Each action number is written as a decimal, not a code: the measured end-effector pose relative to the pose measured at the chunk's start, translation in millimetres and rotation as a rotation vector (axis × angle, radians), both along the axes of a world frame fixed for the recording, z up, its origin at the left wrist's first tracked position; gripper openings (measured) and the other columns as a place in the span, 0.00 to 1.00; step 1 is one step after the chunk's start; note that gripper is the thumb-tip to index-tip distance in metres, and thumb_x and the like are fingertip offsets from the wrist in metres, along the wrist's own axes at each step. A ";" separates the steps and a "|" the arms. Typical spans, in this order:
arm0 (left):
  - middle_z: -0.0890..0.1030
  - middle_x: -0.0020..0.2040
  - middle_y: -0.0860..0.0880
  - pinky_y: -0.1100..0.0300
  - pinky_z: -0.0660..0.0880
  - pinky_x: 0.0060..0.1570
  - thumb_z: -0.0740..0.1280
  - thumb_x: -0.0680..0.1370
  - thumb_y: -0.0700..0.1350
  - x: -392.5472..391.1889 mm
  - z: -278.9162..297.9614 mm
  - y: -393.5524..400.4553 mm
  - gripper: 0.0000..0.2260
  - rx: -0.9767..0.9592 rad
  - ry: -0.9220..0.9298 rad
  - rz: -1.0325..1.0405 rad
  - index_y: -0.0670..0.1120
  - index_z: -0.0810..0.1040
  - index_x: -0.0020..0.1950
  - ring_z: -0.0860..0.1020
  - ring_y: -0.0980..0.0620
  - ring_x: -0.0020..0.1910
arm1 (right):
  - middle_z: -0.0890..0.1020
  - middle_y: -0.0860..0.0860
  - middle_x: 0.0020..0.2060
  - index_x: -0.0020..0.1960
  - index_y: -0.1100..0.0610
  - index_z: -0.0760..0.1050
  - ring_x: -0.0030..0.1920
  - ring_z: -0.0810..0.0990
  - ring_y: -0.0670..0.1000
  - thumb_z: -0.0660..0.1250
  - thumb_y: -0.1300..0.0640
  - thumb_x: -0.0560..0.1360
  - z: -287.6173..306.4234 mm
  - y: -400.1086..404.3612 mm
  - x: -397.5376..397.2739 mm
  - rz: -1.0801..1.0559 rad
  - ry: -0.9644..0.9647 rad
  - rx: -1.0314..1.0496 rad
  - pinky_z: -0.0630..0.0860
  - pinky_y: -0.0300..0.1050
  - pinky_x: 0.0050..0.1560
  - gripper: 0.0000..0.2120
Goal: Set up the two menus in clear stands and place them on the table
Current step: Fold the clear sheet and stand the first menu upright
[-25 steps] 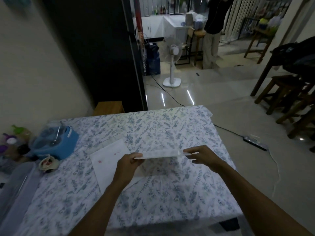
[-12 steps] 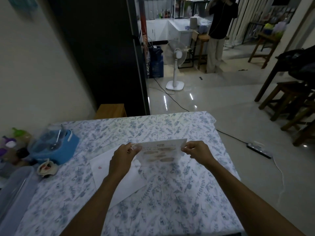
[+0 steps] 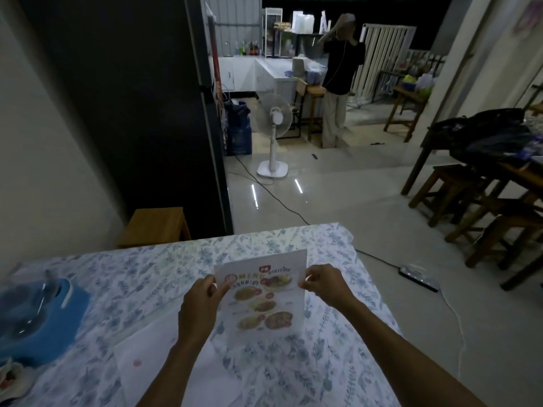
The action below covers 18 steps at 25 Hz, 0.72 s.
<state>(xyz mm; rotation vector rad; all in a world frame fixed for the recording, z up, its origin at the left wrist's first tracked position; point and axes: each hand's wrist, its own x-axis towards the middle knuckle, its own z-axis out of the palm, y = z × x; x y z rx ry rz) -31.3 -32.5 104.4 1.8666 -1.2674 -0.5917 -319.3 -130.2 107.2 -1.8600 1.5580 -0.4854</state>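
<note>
A printed menu with food pictures, seemingly inside a clear stand, is held upright over the floral tablecloth, its face toward me. My left hand pinches its left edge near the top. My right hand pinches the right edge at the same height. A second white sheet with a small red mark lies flat on the cloth, below and left of the held menu, partly under my left forearm.
A blue box with a clear lid sits at the table's left, a small bowl beside it. A wooden stool stands behind the table. Beyond are a fan, a floor cable, stools at right and a standing person.
The menu has swung from lying flat and edge-on between my hands to standing upright with its printed face toward me. Both hands kept their grip and lifted slightly.
</note>
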 end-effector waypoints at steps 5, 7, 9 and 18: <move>0.67 0.29 0.49 0.56 0.61 0.31 0.71 0.75 0.56 11.6 -15.5 -26.1 0.23 -0.010 0.010 -0.053 0.49 0.62 0.31 0.67 0.51 0.28 | 0.87 0.50 0.42 0.46 0.56 0.83 0.39 0.84 0.42 0.76 0.54 0.71 -8.8 -12.2 7.0 -0.023 0.010 0.050 0.80 0.37 0.41 0.07; 0.66 0.29 0.49 0.56 0.61 0.31 0.73 0.75 0.53 15.1 -19.9 -34.2 0.23 0.005 0.024 -0.083 0.48 0.61 0.31 0.66 0.51 0.28 | 0.87 0.49 0.42 0.45 0.55 0.82 0.39 0.84 0.42 0.76 0.54 0.71 -12.0 -13.1 8.4 -0.041 0.001 0.067 0.80 0.36 0.41 0.06; 0.65 0.30 0.48 0.55 0.61 0.32 0.73 0.75 0.51 17.7 -22.5 -38.3 0.23 0.017 0.033 -0.090 0.47 0.61 0.32 0.66 0.50 0.28 | 0.86 0.49 0.42 0.43 0.51 0.81 0.39 0.84 0.42 0.76 0.53 0.71 -15.4 -14.8 8.8 -0.047 -0.003 0.080 0.81 0.37 0.41 0.05; 0.65 0.32 0.47 0.54 0.60 0.33 0.75 0.74 0.48 16.1 -18.3 -29.6 0.23 0.050 0.088 -0.093 0.46 0.61 0.33 0.66 0.49 0.30 | 0.81 0.45 0.37 0.34 0.43 0.72 0.35 0.78 0.41 0.75 0.52 0.71 -12.0 -8.1 13.5 -0.026 0.070 0.110 0.72 0.33 0.36 0.14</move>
